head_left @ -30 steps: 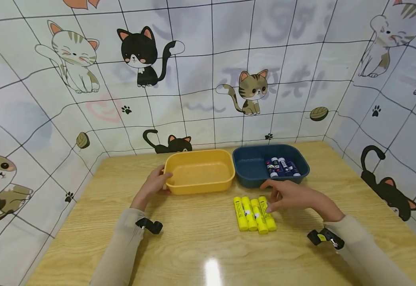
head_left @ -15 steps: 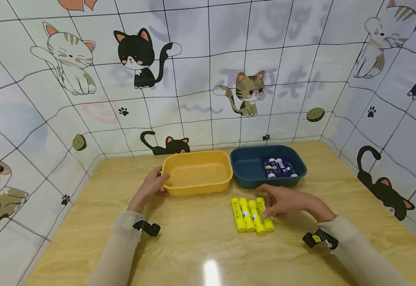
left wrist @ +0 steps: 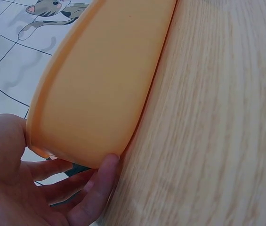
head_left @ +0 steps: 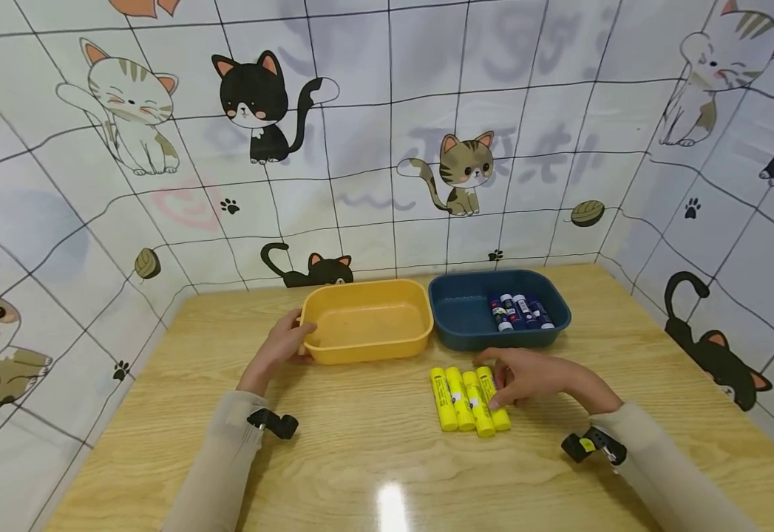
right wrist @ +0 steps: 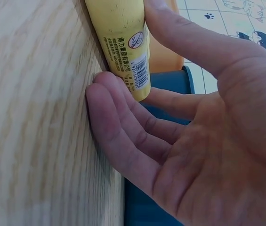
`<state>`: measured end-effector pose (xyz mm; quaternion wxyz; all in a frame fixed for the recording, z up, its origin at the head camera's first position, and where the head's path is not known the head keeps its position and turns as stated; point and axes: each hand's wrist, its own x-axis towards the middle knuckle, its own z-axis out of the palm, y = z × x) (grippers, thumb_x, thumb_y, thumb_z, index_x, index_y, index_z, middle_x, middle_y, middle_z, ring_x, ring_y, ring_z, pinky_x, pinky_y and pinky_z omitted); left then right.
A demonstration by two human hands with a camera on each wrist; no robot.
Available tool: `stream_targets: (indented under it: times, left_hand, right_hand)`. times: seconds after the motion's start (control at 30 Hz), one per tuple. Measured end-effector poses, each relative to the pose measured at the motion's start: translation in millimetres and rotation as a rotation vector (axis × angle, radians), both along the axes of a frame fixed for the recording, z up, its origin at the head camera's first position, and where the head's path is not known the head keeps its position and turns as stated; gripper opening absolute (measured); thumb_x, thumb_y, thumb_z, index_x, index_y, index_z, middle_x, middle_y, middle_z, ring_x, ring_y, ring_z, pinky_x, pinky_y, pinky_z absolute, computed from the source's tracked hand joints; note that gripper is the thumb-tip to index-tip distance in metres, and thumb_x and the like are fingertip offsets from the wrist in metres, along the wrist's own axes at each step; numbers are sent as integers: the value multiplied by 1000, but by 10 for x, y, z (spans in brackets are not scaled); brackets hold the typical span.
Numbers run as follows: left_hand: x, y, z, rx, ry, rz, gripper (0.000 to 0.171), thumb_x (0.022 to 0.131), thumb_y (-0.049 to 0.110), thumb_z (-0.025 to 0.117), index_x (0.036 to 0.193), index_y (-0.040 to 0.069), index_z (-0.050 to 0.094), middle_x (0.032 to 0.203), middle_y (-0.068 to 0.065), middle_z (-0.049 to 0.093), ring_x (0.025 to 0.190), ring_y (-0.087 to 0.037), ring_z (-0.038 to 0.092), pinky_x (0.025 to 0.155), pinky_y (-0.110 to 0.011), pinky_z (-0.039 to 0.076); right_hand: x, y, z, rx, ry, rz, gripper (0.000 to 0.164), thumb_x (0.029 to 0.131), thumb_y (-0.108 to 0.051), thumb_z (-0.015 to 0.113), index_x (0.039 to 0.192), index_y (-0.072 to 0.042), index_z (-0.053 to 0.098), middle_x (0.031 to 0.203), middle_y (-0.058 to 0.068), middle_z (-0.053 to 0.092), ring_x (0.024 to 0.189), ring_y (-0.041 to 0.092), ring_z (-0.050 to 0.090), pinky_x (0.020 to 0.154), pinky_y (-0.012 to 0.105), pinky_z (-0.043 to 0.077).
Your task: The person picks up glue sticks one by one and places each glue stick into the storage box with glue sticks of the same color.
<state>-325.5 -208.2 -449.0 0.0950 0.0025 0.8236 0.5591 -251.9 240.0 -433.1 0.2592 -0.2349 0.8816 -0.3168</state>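
At the left end of the yellow plastic bin (head_left: 368,353), my left hand (head_left: 284,341) grips the rim. In the left wrist view the thumb lies by the rim and the fingers (left wrist: 102,181) curl round the outer end wall. Several yellow glue sticks (head_left: 461,406) lie side by side on the table. My right hand (head_left: 538,375) pinches the rightmost glue stick (head_left: 502,420). Its thumb is against the side, and its fingers curl at the far end. The right wrist view shows this glue stick (right wrist: 118,42) close up, with print and a barcode.
Touching the yellow bin on its right is a dark blue bin (head_left: 463,341). Inside its right half lie several dark blue tubes (head_left: 520,312) with white ends. A cat-print sheet (head_left: 373,148) walls off the back and sides of the wooden table (head_left: 333,458).
The view has shifted slightly. My right hand has dipped a little at the rightmost glue stick, its fingers drawing closer to the far end. The left hand stays on the bin.
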Motion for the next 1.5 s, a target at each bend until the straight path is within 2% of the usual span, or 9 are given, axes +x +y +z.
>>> stream_targets:
  times: [0.23,0.57,0.73,0.97,1.07,1.5]
  left_hand:
    - [1,-5,18,1,-6,9,53,99,25,49,148,13,31,132,-22,48,92,-26,62,69,-44,62]
    - [-20,-7,32,15,-34,-9,55,100,21,46,150,9,27,135,-26,45,104,-37,59,74,-51,60]
    - [11,-13,7,0,-19,-4,54,100,23,47,150,11,29,134,-24,46,100,-31,61,69,-45,62]
    - [8,-8,-15,-1,-3,0,55,99,25,48,150,14,30,132,-22,47,101,-31,60,68,-40,62]
    - [-4,1,-4,2,-4,-2,55,99,24,48,150,14,29,133,-21,46,102,-30,59,68,-40,62]
    - [1,9,20,20,-22,-1,56,100,23,46,151,11,26,136,-23,44,107,-36,59,72,-48,61]
  right_hand:
    - [-13,-4,18,8,8,8,70,77,-33,80,134,-7,49,80,6,59,59,18,55,52,30,53]
    - [-5,3,16,-6,-7,-7,68,76,-29,81,130,-2,49,81,7,59,60,20,55,54,32,53]
    - [18,-14,40,25,40,-13,70,74,-33,83,129,-4,50,83,5,59,65,17,55,56,27,51]
    - [40,10,110,59,209,13,61,71,-32,84,120,-8,55,87,4,60,73,14,53,61,23,49]
    - [30,31,132,62,252,11,60,71,-32,84,118,-9,55,87,3,60,73,12,53,62,22,49]
    - [59,4,158,77,279,-25,60,69,-31,86,115,-12,53,90,-1,59,75,11,54,64,23,49]
